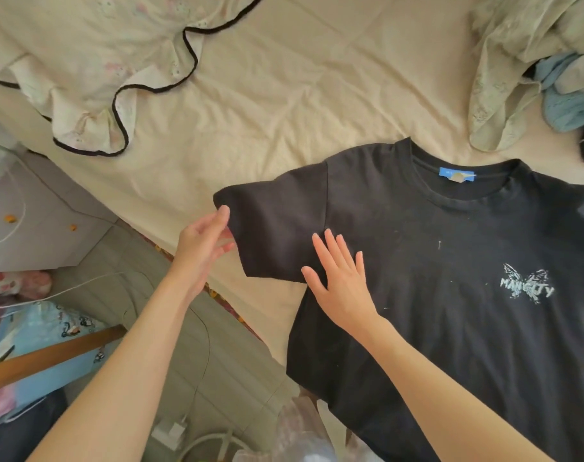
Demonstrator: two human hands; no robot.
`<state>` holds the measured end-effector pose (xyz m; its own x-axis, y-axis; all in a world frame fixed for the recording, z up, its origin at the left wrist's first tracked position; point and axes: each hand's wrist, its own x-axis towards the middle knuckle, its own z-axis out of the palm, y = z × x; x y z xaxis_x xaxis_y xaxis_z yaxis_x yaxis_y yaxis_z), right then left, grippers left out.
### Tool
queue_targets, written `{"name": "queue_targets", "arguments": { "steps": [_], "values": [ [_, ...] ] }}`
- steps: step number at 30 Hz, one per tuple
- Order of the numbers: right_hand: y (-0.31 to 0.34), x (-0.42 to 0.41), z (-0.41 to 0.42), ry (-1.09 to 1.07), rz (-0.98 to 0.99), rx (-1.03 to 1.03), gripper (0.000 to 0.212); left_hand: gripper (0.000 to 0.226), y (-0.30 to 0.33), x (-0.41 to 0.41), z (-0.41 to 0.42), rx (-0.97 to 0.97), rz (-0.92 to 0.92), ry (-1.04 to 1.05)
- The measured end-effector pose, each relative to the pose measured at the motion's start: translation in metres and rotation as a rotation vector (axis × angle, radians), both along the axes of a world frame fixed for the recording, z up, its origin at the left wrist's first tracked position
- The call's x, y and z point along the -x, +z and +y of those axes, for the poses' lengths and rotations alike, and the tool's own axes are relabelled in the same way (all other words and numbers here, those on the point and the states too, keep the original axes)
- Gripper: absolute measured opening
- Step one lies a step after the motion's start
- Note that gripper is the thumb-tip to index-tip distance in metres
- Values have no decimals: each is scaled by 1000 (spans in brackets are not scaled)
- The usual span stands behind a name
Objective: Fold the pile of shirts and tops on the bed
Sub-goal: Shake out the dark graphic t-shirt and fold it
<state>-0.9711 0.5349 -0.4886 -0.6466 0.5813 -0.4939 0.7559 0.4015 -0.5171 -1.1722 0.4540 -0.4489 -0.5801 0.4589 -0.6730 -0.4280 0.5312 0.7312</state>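
A black T-shirt [450, 261] with a pale butterfly print and a blue neck label lies face up on the cream bed sheet [267, 95], its hem hanging over the bed's near edge. My left hand [202, 246] pinches the cuff of the shirt's left-hand sleeve, thumb on top and fingers beneath. My right hand [340, 281] lies flat with fingers spread on the shirt near the armpit seam, holding nothing.
A floral quilt with black piping [84, 78] is bunched at the top left. More pale bedding with a blue garment [564, 91] sits at the top right. Left of the bed are a white cabinet [34, 211], cables on the floor and a wooden bar.
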Motion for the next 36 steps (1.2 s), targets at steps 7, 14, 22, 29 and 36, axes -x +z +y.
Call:
{"name": "queue_targets", "arguments": {
  "steps": [7,14,22,29,36],
  "values": [
    [-6,-6,-24,94,75,-131,58,13,-34,-53,-38,141,-70,-63],
    [-12,-9,-48,90,106,-199,56,11,-24,-63,-41,-20,-255,217],
    [-7,-5,-50,91,71,-174,44,40,-25,-72,-56,325,337,-19],
    [1,-11,-31,61,93,-144,46,47,-35,-62,-36,252,130,57],
    [6,-46,-15,81,-40,-89,52,22,-27,-15,9,-53,-57,288]
  ]
}}
